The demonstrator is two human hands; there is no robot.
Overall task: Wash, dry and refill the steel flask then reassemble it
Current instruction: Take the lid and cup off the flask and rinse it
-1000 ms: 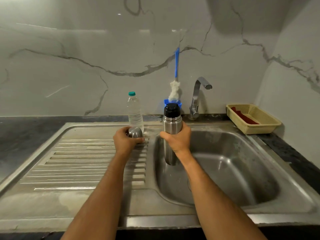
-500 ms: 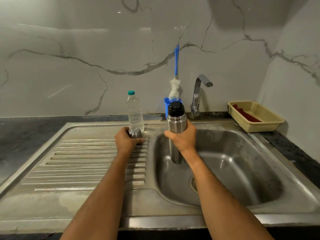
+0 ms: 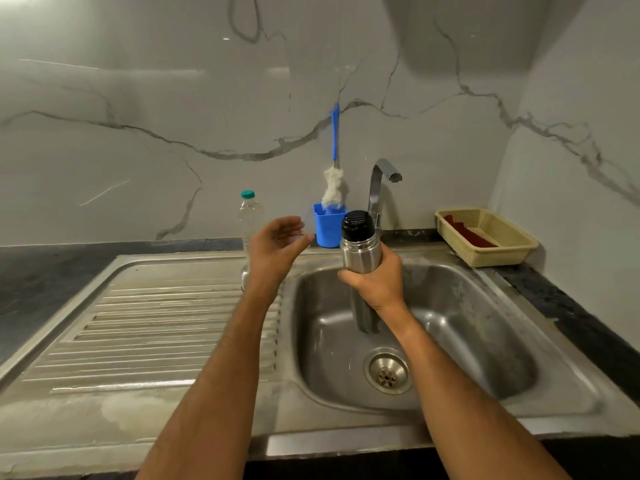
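Marble-look wall panels with grey veins close off the far side and the right, and a dark stone counter runs under them. Set into it is one steel sink: one ribbed draining board on the left, one basin on the right with one drain in its floor. One tap stands at the far rim.

There is one steel flask. It is upright over the basin, long axis vertical, its black stopper pointing up and its base down toward the drain. The right hand is wrapped around its middle, grasping it. The left hand hangs above the far end of the draining board, left of the flask, fingers spread and loose, holding nothing.

Far right sits one yellow basket with something red inside. One clear bottle with a green cap stands behind the left hand. One blue cup against the wall holds one bottle brush with a blue handle and white head.
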